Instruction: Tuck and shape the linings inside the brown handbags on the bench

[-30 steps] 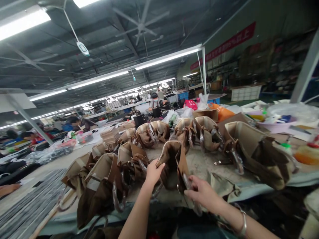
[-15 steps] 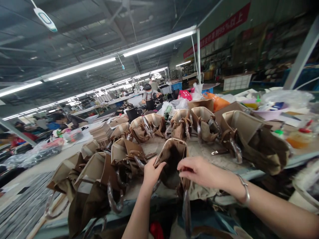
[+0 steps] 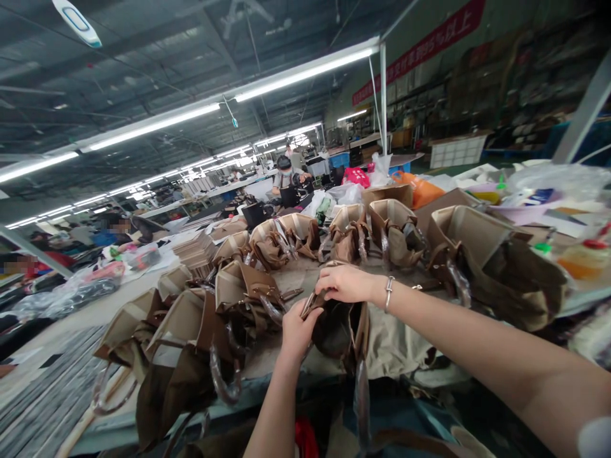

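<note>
- I see the left hand [image 3: 300,326] pinching the left top edge of the brown bag [image 3: 337,331], thumb on the near side, so that grip is narrow.
- I see the right hand [image 3: 346,283] with bent fingers at that same edge, a bit farther off, just beside the left one. I can't tell if it is pinching or only touching.
- The brown bag lies under and to the right of the left grip, with its mouth up and dark inside. The held edge slants away from me and to the right.
- Both hands are at the left edge. The left one is nearer to me, and the right one reaches over the mouth from the right.
- One handle [image 3: 363,407] hangs down on the near side, below both hands.
- Past the grip, a tan bag [image 3: 245,286] stands to the left, and a big bag [image 3: 496,254] sits well apart to the right.
- More bags [image 3: 298,232] stand behind on the table [image 3: 296,280].
</note>
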Demonstrator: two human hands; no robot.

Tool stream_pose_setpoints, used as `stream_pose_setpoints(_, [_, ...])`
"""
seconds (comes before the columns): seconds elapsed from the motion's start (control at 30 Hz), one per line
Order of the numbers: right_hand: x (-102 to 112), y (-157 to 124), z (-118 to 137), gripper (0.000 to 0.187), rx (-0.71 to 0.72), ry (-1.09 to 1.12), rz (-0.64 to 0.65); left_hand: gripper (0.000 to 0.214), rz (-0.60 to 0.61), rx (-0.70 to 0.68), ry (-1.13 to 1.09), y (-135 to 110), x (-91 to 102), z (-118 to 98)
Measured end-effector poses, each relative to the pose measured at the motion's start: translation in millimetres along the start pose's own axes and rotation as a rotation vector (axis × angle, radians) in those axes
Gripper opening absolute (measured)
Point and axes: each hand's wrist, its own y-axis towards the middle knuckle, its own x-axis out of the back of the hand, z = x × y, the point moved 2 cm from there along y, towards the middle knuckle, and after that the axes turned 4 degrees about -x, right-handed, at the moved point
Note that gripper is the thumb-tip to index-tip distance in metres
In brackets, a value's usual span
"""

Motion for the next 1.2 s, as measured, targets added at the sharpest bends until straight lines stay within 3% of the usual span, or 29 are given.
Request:
stream_pose_setpoints(0.23, [-7,4,8,0.013,0.058,-0.108,0.062,0.027,-0.005,-0.04,0.036,-1,-1.6,-4])
stream_pose_setpoints(0.6, [-8,-8,16,0.01,-0.075,-0.172,0.07,0.026,-0.004,-0.05,0.043,0,0.6,5])
stream_pose_setpoints(1.03, [-5,0,13,0.011,-0.283,-0.238,0.07,0.031,-0.018,-0.118,0.113,-2,2.5,3])
stream_pose_setpoints(1.2, [-6,2,12,0.013,-0.295,-0.23,0.043,0.031,0.013,-0.092,0.146,0,0.7,2])
